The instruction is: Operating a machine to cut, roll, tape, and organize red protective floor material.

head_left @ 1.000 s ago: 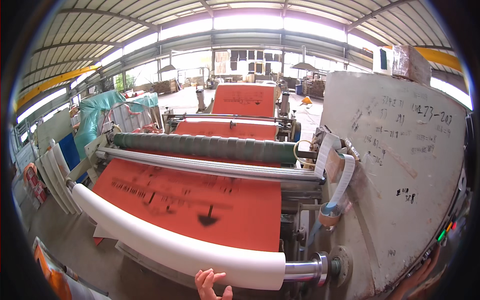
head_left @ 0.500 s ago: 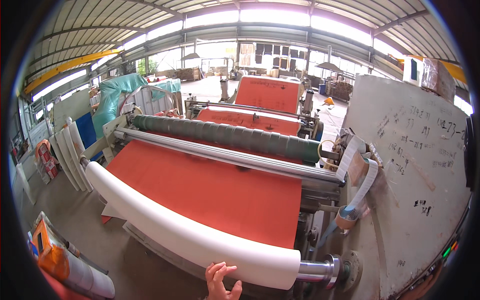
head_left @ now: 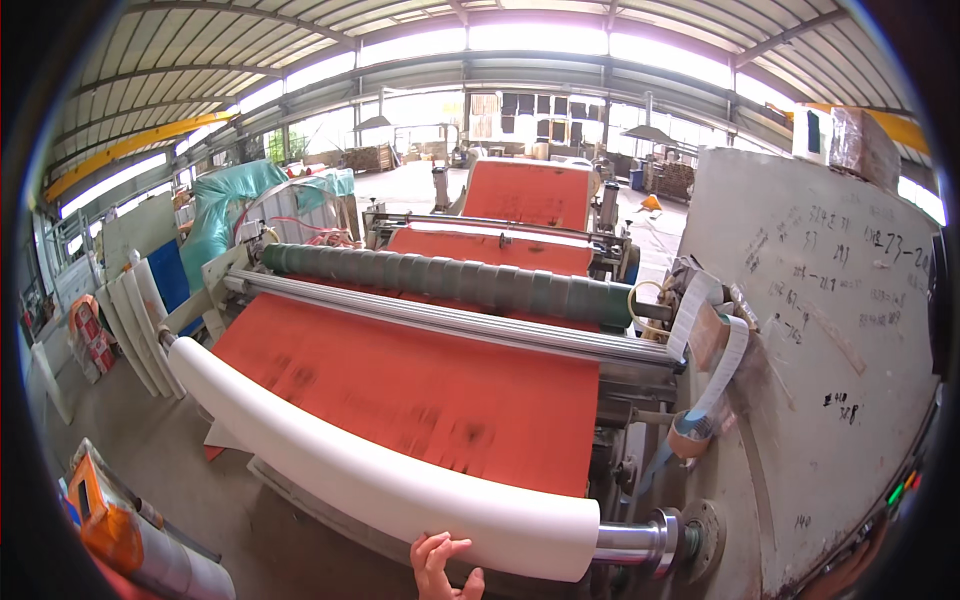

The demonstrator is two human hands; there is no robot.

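Observation:
My left hand (head_left: 442, 568) comes up from the lower edge, thumb apart from the fingers. Its fingertips rest against the near side of a long white roll (head_left: 400, 470), and nothing is gripped. The roll sits on a shiny metal shaft (head_left: 635, 543) at its right end. Red sheet material (head_left: 420, 390) with dark smudged marks runs down onto the roll from under a metal bar (head_left: 450, 318). At the dim lower right rim a shape (head_left: 858, 562) below small coloured lights may be my right hand or arm; its fingers cannot be made out.
Behind the bar lies a dark green wrapped roller (head_left: 450, 277). A large pale panel (head_left: 800, 330) with handwriting stands on the right, beside a hanging white strip (head_left: 728, 365). An orange-topped roll (head_left: 115, 510) is at lower left; pale boards (head_left: 135, 330) lean farther back.
Dark marks on the red sheet have come down past the bar toward the white roll. My left hand stays at about the same spot on the roll. The view has shifted slightly.

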